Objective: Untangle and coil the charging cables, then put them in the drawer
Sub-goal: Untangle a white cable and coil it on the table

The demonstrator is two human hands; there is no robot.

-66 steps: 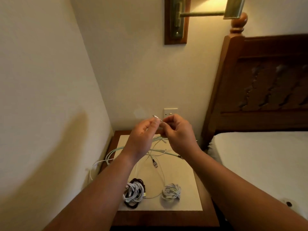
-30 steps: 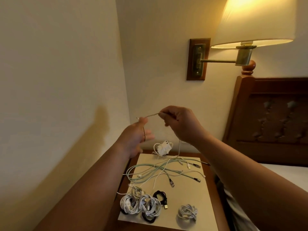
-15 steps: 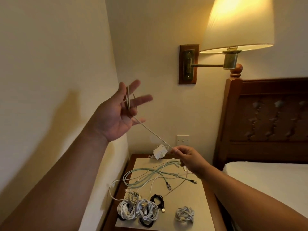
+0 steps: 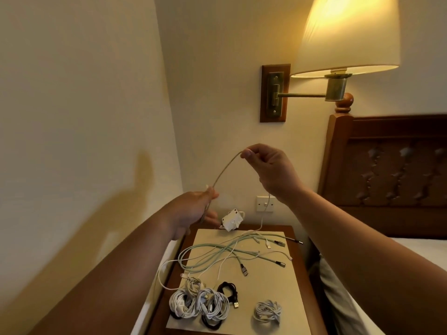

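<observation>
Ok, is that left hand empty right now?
No, the left hand grips a pale cable that arcs up to the right hand, which pinches it.

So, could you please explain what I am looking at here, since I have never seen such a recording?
There is no machine: these are a person's two bare hands. The one view comes from a wide-angle camera worn on the person's head, looking forward and down, so the arms reach in from below. The left hand grips a thin cable low down and the right hand pinches it higher up, so it arches between them. Below stands a wooden nightstand with a pale mat. On the mat lie a loose tangle of pale green and white cables, two white coiled bundles, a black coil and a smaller white coil. A white adapter sits at the back.
</observation>
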